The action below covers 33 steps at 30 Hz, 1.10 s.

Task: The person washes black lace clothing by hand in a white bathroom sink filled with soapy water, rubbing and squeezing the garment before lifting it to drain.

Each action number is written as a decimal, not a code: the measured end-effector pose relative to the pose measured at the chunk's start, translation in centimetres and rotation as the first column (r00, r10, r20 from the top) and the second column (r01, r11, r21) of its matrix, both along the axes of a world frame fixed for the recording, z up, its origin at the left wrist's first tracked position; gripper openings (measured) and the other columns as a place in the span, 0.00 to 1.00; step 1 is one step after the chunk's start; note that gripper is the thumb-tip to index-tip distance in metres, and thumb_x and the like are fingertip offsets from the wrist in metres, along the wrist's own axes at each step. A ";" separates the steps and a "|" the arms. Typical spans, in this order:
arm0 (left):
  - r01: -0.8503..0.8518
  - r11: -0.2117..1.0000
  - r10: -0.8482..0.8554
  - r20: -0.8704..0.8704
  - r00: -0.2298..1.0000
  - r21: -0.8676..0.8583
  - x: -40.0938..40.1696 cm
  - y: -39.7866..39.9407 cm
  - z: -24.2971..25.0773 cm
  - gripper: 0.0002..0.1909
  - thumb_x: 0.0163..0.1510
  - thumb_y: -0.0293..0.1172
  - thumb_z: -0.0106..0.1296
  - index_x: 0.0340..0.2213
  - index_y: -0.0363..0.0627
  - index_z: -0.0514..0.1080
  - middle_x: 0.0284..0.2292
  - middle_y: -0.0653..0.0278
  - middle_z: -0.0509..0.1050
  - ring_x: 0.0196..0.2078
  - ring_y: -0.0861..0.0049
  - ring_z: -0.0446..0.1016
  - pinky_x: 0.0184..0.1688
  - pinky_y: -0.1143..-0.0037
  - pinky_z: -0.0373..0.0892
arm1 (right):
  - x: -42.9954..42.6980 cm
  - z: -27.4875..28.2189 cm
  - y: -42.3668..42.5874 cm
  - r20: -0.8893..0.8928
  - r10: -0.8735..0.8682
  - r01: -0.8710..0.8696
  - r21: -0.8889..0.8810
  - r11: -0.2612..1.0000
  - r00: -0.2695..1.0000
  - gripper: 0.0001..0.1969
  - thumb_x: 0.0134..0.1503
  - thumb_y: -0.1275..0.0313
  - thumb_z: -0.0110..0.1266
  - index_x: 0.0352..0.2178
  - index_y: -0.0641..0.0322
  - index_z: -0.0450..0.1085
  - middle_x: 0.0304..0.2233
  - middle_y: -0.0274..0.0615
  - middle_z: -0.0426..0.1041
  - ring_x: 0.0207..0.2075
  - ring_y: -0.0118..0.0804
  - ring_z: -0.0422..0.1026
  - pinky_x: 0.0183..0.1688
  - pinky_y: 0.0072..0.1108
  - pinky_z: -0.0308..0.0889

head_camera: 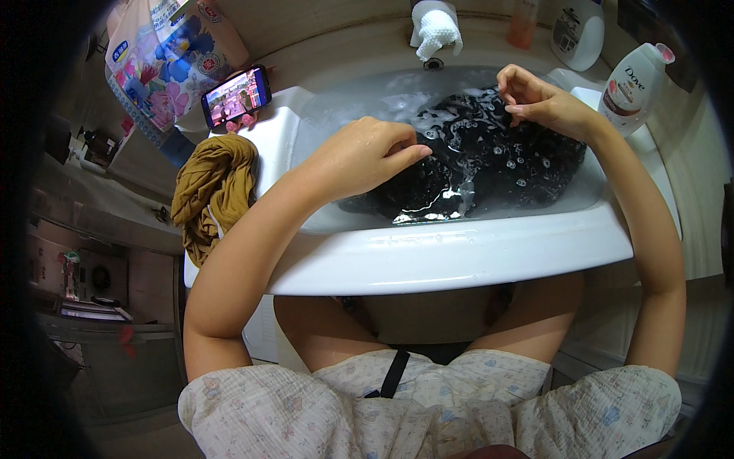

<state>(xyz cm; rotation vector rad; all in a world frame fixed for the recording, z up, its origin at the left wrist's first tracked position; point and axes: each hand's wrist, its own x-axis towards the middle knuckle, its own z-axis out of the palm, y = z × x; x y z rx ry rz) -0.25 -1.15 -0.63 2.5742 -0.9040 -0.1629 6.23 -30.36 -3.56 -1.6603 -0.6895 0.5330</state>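
Note:
A black cloth lies soaking in cloudy, sudsy water in a white sink basin. Over the left part of the water is my left hand, its fingers curled and the thumb near the index finger; whether it pinches anything is unclear. My right hand hovers above the cloth's far right part, fingers bent and apart, with nothing seen in it. A bunched mustard-brown cloth rests on the basin's left rim, beside my left forearm.
A phone leans at the back left, before a large floral plastic package. White textured cloth covers the faucet. A Dove bottle stands on the right rim; behind are a white jug and an orange-tinted bottle.

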 end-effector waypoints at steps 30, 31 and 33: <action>0.001 1.000 0.000 -0.023 1.000 0.025 0.0 0.2 -0.2 0.18 0.51 0.41 0.46 0.22 0.36 0.68 0.13 0.56 0.65 0.15 0.71 0.61 0.20 0.73 0.56 | 0.4 -1.0 0.1 0.011 -0.030 0.031 -0.142 0.989 0.999 0.13 0.49 0.78 0.48 0.35 0.53 0.56 0.24 0.25 0.54 0.27 0.19 0.56 0.34 0.13 0.55; 0.002 1.000 -0.001 -0.024 1.000 0.031 0.0 0.1 -0.1 0.18 0.51 0.42 0.46 0.22 0.36 0.68 0.13 0.56 0.66 0.16 0.71 0.62 0.21 0.73 0.57 | 0.4 -1.0 0.0 0.015 -0.038 0.040 -0.158 0.987 0.999 0.13 0.48 0.78 0.49 0.35 0.53 0.56 0.23 0.25 0.54 0.27 0.19 0.56 0.34 0.13 0.55; 0.002 0.999 -0.001 -0.025 1.000 0.038 0.0 0.1 -0.1 0.18 0.51 0.42 0.46 0.22 0.36 0.68 0.13 0.56 0.66 0.16 0.71 0.62 0.21 0.73 0.57 | 0.4 -1.1 0.0 0.018 -0.035 0.037 -0.152 0.988 0.999 0.14 0.48 0.79 0.48 0.35 0.53 0.56 0.23 0.25 0.54 0.27 0.19 0.56 0.34 0.13 0.55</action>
